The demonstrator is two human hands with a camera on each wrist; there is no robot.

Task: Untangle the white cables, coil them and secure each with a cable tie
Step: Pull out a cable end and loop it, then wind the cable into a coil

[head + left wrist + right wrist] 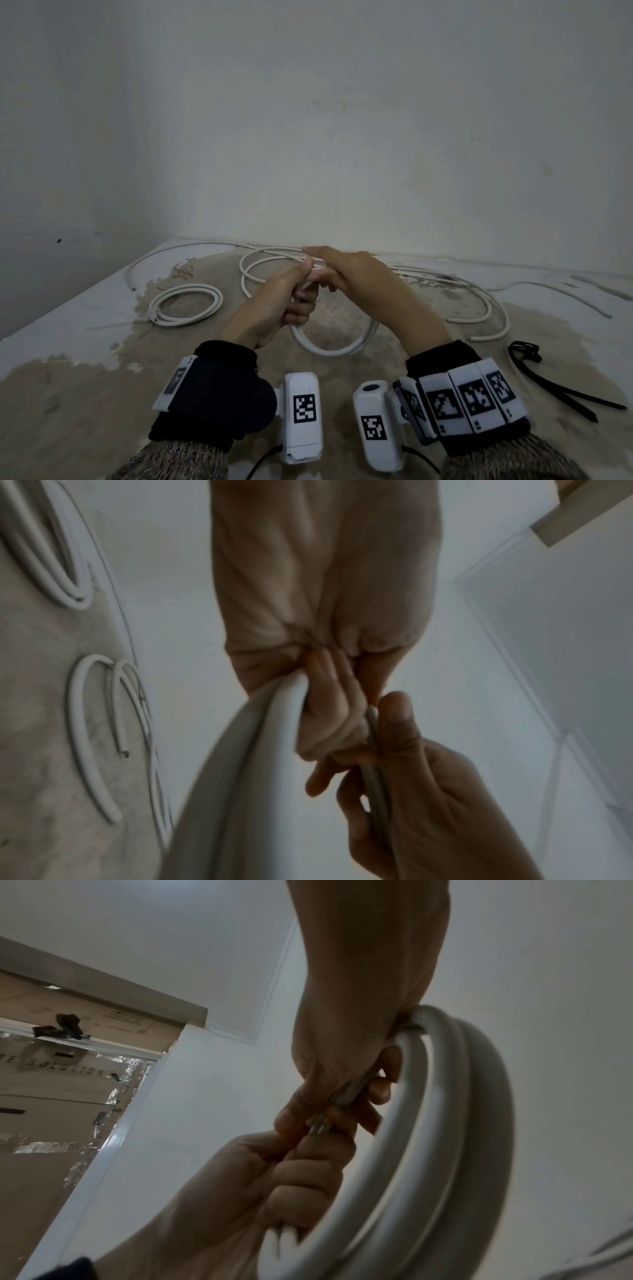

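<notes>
— Two coils so far, by my count. On the worn, patchy grey tabletop (pixel 85 377) one finished coil of white round cable (pixel 186 305) lies to the left, well apart from the hands. Whether it carries a tie I cannot tell.

— And the second?

— That one is in hand: a coil of white cable in several turns (pixel 334 342), hanging from both fists above the table. The left hand (pixel 274 308) has its fingers curled tight around the gathered turns. The right hand (pixel 346 274) is closed on them too, thumb and fingers pinching something thin and grey against the bundle; it may be a tie, but the wrist views are too blurred to say.

— What is left?

— Plenty, I would judge. Long loose white cables (pixel 479 298) sprawl behind and to the right of the hands — uncoiled, looping over one another. So perhaps a third of the way.

— Any ties to spare?

— Yes: a small bunch of black plastic cable ties (pixel 548 380) lies on the table just right of the right wrist, untouched. The held coil wants binding first, then the loose lengths.
</notes>
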